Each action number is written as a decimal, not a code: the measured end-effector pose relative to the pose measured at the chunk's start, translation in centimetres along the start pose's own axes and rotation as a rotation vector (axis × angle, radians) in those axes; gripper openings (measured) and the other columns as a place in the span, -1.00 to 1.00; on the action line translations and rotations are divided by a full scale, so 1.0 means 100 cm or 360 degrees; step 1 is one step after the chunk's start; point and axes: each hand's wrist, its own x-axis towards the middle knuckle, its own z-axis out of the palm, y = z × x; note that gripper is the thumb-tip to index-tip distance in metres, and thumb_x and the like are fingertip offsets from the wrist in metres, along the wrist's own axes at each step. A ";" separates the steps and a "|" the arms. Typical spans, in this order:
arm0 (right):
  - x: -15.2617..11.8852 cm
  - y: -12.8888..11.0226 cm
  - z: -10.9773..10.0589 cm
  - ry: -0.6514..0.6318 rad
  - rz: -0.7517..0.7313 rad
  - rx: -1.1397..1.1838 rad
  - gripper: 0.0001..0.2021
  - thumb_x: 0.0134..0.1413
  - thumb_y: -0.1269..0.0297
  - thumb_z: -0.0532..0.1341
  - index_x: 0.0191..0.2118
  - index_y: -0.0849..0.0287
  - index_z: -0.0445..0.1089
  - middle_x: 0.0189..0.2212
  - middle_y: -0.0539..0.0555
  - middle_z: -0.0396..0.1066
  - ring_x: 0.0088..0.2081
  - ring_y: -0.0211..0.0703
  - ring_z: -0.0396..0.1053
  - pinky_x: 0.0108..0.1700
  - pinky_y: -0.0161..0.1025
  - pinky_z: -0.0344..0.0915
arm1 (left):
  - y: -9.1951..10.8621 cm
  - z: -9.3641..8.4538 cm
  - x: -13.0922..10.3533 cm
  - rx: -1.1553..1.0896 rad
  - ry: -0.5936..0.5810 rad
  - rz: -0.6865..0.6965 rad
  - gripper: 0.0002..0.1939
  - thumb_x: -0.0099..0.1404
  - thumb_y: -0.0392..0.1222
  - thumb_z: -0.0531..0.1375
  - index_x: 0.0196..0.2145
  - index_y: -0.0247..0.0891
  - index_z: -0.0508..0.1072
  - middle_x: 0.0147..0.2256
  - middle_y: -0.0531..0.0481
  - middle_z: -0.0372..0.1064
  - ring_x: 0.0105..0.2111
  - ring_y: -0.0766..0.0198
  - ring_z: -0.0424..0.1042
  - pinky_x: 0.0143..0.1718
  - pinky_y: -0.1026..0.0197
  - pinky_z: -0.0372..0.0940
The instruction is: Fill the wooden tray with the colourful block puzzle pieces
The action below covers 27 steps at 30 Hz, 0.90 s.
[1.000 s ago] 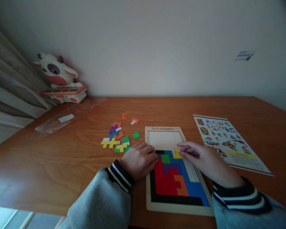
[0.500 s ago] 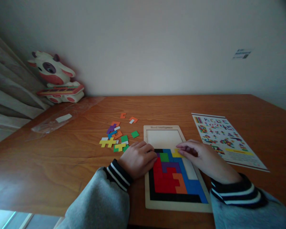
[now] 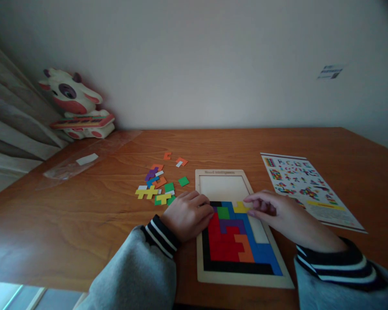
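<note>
A wooden puzzle board lies in front of me, its lower part filled with red, blue, black, orange, purple and green flat pieces. My left hand is curled over the board's left rim, fingers together, fingertips at the purple and red pieces; its thumb is hidden. Over the right side of the board, my right hand has thumb and forefinger apart with nothing seen between them. Its fingertips are beside a yellow piece that lies in the board next to blue pieces. Bare pale base shows at the board's top and right.
Several loose coloured pieces lie left of the board. A printed pattern sheet is at the right. A clear plastic bag and a toy cow with a keyboard stand at the back left, by a curtain.
My right hand has drawn slightly right, off the yellow piece, and its thumb and forefinger have spread. The yellow piece now shows more fully. My left hand has stayed in place.
</note>
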 end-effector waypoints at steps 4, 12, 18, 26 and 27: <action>-0.001 0.002 0.001 -0.0074 0.0024 0.0039 -0.75 0.04 0.16 0.28 -0.15 0.10 0.50 -0.42 0.02 0.45 -0.40 -0.15 0.41 -0.34 -0.22 0.40 | 0.000 0.000 0.000 -0.0010 -0.0003 -0.0002 -0.80 0.42 -0.20 0.07 -0.25 -0.24 0.49 -0.26 -0.05 0.44 -0.28 0.22 0.39 -0.24 0.16 0.30; -0.002 0.007 -0.006 -0.0021 0.0020 0.0003 -0.76 0.18 0.10 0.18 -0.13 0.06 0.49 -0.34 0.06 0.49 -0.32 -0.13 0.44 -0.27 -0.20 0.41 | -0.001 0.000 -0.001 0.0001 -0.0008 -0.0005 -0.81 0.41 -0.20 0.08 -0.26 -0.24 0.49 -0.25 -0.05 0.44 -0.28 0.22 0.39 -0.25 0.15 0.30; -0.001 0.012 -0.005 -0.0010 0.0017 -0.0073 -0.70 0.18 0.00 0.14 -0.18 0.04 0.52 -0.23 0.12 0.56 -0.24 -0.02 0.50 -0.21 -0.14 0.44 | 0.002 -0.002 -0.002 0.0063 -0.0007 -0.0023 -0.81 0.41 -0.18 0.08 -0.23 -0.23 0.48 -0.25 -0.03 0.45 -0.26 0.23 0.39 -0.24 0.15 0.31; -0.003 0.018 -0.008 -0.0059 0.0013 -0.0161 -0.59 0.18 -0.15 0.09 -0.16 0.01 0.51 -0.17 0.10 0.57 -0.13 0.05 0.50 -0.07 -0.08 0.43 | -0.041 -0.032 -0.046 0.0359 0.0126 -0.0641 -0.75 0.36 -0.07 0.17 -0.05 -0.18 0.46 -0.05 -0.10 0.43 -0.07 0.08 0.39 -0.06 0.02 0.35; -0.004 0.019 -0.008 -0.0041 0.0014 -0.0167 -0.59 0.17 -0.16 0.09 -0.17 0.01 0.52 -0.18 0.10 0.57 -0.13 0.05 0.50 -0.07 -0.07 0.43 | -0.050 -0.037 -0.055 0.0402 0.0117 -0.0723 -0.71 0.35 -0.04 0.17 -0.04 -0.19 0.45 -0.02 -0.11 0.42 -0.05 0.06 0.39 -0.03 -0.01 0.34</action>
